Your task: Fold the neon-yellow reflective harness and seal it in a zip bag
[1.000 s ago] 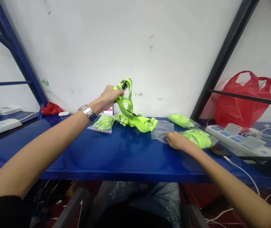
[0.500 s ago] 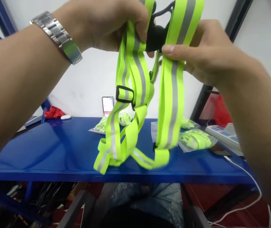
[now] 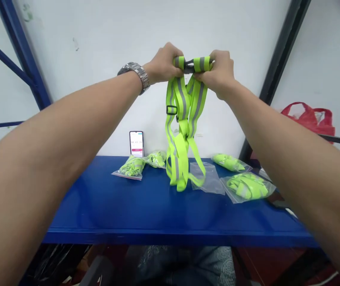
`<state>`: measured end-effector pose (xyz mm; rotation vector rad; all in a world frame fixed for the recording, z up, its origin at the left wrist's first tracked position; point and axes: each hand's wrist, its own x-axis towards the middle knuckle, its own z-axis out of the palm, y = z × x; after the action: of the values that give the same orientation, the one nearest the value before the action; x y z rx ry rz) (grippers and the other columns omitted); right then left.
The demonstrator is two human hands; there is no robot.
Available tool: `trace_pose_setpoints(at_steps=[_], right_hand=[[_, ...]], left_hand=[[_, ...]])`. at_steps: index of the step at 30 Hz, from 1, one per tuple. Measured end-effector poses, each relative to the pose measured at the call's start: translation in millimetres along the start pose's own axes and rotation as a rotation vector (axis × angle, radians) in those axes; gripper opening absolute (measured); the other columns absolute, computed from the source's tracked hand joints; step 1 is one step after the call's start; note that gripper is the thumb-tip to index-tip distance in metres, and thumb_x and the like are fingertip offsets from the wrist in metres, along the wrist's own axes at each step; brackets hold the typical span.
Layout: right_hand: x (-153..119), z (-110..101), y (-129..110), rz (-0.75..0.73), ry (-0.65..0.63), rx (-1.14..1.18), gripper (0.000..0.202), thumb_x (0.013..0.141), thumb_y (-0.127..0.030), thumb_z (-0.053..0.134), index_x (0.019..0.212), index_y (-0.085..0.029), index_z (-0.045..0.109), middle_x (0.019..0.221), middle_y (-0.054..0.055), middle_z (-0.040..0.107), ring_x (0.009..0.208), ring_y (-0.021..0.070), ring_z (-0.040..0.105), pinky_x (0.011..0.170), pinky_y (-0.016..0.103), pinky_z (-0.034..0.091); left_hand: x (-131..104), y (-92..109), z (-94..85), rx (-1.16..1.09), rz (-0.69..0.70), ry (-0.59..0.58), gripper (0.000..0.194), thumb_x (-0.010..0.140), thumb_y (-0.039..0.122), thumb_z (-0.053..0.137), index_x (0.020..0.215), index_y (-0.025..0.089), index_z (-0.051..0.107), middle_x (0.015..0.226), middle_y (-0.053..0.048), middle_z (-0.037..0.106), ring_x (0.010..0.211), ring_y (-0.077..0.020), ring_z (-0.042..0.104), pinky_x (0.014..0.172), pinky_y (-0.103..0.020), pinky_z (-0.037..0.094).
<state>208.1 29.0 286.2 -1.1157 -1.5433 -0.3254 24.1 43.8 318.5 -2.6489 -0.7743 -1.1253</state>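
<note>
Both hands raised before the wall. Left hand (image 3: 164,62) and right hand (image 3: 218,71) each in a closed grip, pinching the top of the reflective strap vest (image 3: 184,119) by its black buckle. Vest hangs down, loops just above the blue shelf (image 3: 146,206), beside an empty plastic bag (image 3: 207,178).

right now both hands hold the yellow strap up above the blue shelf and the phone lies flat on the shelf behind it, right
Not quite. The phone stands upright against the wall, not flat, as the head view shows. The rest holds: the left hand and right hand hold the yellow strap above the blue shelf.
</note>
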Motion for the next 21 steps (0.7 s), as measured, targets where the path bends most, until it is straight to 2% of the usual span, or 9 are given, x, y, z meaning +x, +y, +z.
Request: trace_pose_setpoints(at_steps=[2,5,8,12,14,15,17,19,21], right_hand=[[-5,0,1,-0.025,0.13,-0.096,0.028,0.076,-0.017,0.07,0.098,-0.008,0.056,0.105,0.009,0.063,0.09,0.0144,0.054,0.077,0.034,0.045],[-43,-4,8,-0.103,0.072,-0.131,0.017,0.073,-0.016,0.068,0.086,-0.017,0.056,0.088,0.003,0.062,0.083,0.016,0.054,0.081,0.035,0.042],[-121,-8,20,-0.173,-0.153,-0.162,0.022,0.069,-0.012,0.06,0.09,-0.02,0.056,0.087,0.004,0.062,0.084,0.0216,0.057,0.077,0.036,0.043],[-250,-10,30,-0.3,-0.724,-0.379,0.033,0.063,-0.008,0.049,0.091,-0.025,0.057,0.092,0.011,0.064,0.083,0.0292,0.059,0.069,0.04,0.046],[-299,-13,29,-0.302,-0.893,-0.389,0.038,0.065,-0.008,0.045,0.095,-0.029,0.058,0.096,0.01,0.066,0.086,0.0299,0.061,0.072,0.042,0.047],[-318,-15,28,-0.296,-0.94,-0.354,0.04,0.066,-0.008,0.046,0.099,-0.026,0.059,0.098,0.01,0.067,0.09,0.0298,0.063,0.074,0.042,0.048],[-342,-20,25,-0.27,-0.956,-0.277,0.037,0.078,-0.015,0.048,0.112,-0.022,0.059,0.117,0.013,0.065,0.108,0.0307,0.061,0.085,0.044,0.049],[-353,-27,21,-0.253,-0.934,-0.223,0.041,0.088,-0.032,0.051,0.127,-0.019,0.055,0.134,0.016,0.058,0.123,0.0327,0.053,0.096,0.049,0.045],[-358,-32,19,-0.251,-0.923,-0.214,0.057,0.092,-0.047,0.049,0.141,-0.019,0.047,0.144,0.016,0.051,0.132,0.0347,0.046,0.103,0.053,0.041]], left_hand=[[3,-2,7.7,0.17,0.058,0.112,0.021,0.086,0.015,0.052,0.097,0.001,0.062,0.085,0.002,0.061,0.094,-0.0123,0.057,0.092,-0.034,0.042],[-27,1,33.5,0.315,0.111,0.113,0.023,0.085,0.011,0.054,0.105,0.007,0.064,0.097,-0.004,0.066,0.1,-0.0206,0.059,0.095,-0.041,0.041],[-104,12,74.4,0.341,0.192,0.006,0.014,0.084,0.007,0.056,0.093,0.013,0.064,0.092,-0.006,0.065,0.094,-0.0243,0.061,0.092,-0.047,0.042],[-231,32,128.8,0.294,0.36,-0.261,0.024,0.094,0.011,0.039,0.096,0.019,0.062,0.085,-0.007,0.065,0.077,-0.021,0.059,0.077,-0.041,0.046],[-278,41,146.5,0.289,0.418,-0.351,0.025,0.095,0.009,0.039,0.106,0.018,0.06,0.087,-0.008,0.065,0.075,-0.0202,0.059,0.072,-0.038,0.047],[-294,45,151.9,0.299,0.439,-0.373,0.025,0.094,0.009,0.041,0.11,0.017,0.058,0.09,-0.009,0.065,0.076,-0.0205,0.06,0.071,-0.037,0.047],[-314,51,156.1,0.311,0.399,-0.408,0.023,0.095,0.013,0.044,0.114,0.015,0.057,0.1,-0.011,0.065,0.085,-0.0224,0.062,0.075,-0.037,0.049],[-322,57,153.2,0.28,0.324,-0.43,0.022,0.098,0.024,0.046,0.115,0.015,0.056,0.109,-0.012,0.064,0.093,-0.024,0.063,0.078,-0.038,0.051],[-325,63,147.4,0.222,0.273,-0.453,0.032,0.099,0.037,0.046,0.12,0.014,0.055,0.117,-0.013,0.063,0.1,-0.0253,0.062,0.083,-0.038,0.051]])
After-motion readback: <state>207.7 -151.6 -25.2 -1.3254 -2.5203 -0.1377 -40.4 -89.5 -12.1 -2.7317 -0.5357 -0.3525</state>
